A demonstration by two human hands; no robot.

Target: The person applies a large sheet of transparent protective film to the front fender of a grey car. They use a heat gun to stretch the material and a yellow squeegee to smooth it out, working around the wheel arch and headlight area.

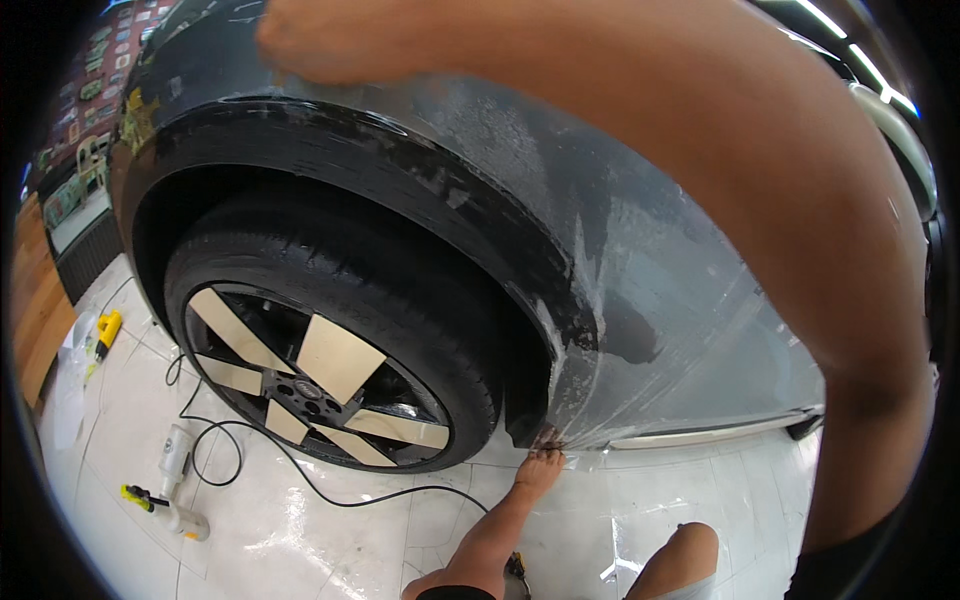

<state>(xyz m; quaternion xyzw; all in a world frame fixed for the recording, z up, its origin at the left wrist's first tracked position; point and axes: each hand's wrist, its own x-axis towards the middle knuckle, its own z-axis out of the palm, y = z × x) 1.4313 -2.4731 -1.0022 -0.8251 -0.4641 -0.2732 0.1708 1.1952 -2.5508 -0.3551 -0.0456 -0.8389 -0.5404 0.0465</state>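
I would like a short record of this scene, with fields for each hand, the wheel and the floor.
Left hand: at the lower end of the black wheel-arch trim, where creases in clear film converge
Right hand: at the upper grey fender; contact unclear
Wheel: black tire, beige panels
Floor: white tiles, black cord

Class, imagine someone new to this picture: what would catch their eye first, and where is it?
Probably the person's bare right arm, sweeping from the lower right across the top, its right hand against or just over the grey car body. Next, left of centre, comes the big wheel with cream panels. Right of it, wrinkled clear film gathers toward the left hand.
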